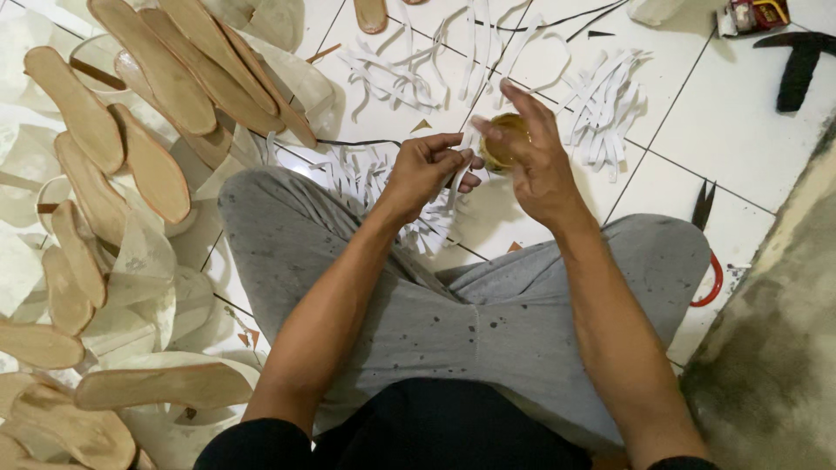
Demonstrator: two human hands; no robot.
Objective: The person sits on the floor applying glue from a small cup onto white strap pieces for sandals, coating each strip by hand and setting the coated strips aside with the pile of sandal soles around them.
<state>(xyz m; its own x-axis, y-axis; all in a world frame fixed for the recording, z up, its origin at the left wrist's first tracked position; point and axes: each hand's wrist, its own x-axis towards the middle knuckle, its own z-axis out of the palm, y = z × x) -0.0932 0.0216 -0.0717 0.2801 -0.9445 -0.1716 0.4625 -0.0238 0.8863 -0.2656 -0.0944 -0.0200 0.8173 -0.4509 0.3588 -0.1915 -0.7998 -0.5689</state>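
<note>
Grey trousers (488,322) cover our crossed legs. Above the knees, our left hand (427,170) pinches a white strip (459,178), fingers curled on it. Our right hand (535,157) dips its fingertips together into a small tin (502,139) of amber glue. Tan insoles (131,139) pile leftward; scissors (707,252) lie rightward.

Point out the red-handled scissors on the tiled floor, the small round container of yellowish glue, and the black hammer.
Red-handled scissors (707,252): head view, on the red handle loop.
Small round container of yellowish glue (503,139): head view, on its amber contents.
Black hammer (797,74): head view, on the handle.
</note>
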